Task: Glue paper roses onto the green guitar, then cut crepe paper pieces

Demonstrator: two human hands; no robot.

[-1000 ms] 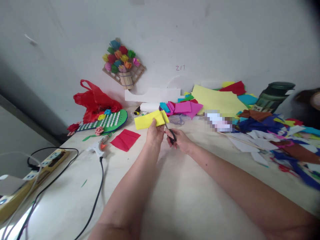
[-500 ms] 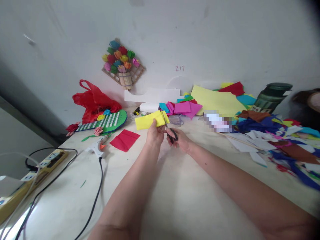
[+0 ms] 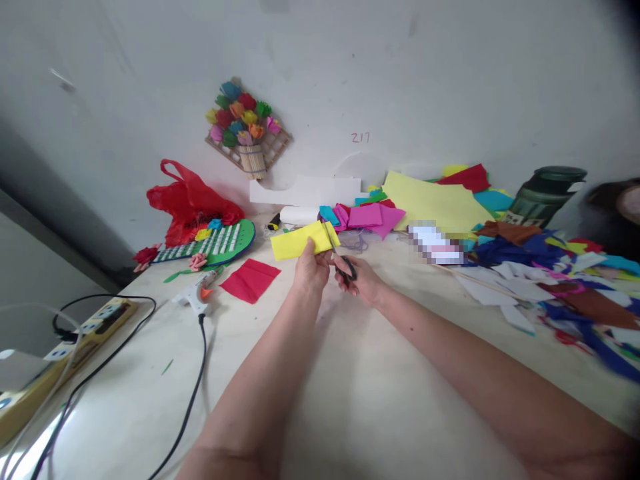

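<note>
A folded strip of yellow crepe paper (image 3: 293,243) is pinched in my left hand (image 3: 312,267), thumb on top, held up over the table. My right hand (image 3: 361,279) grips black-handled scissors (image 3: 346,268). Their blades lie across the paper near its right end, pointing up and slightly left. Part of the left fingers is hidden behind the paper. On the table to the left of my hands lies a flat red paper square (image 3: 251,281). Folded magenta paper (image 3: 366,215) sits just behind my hands.
At left are a glue gun (image 3: 194,293) with a black cord, a power strip (image 3: 95,327), a green board with flowers (image 3: 225,241) and a red plastic bag (image 3: 187,200). Paper scraps (image 3: 545,280) and a dark green bottle (image 3: 545,193) stand at right. Pale yellow paper (image 3: 435,200) leans behind.
Almost nothing differs. The whole view has shifted very slightly; the scissors and the yellow paper keep the same placement in my hands.
</note>
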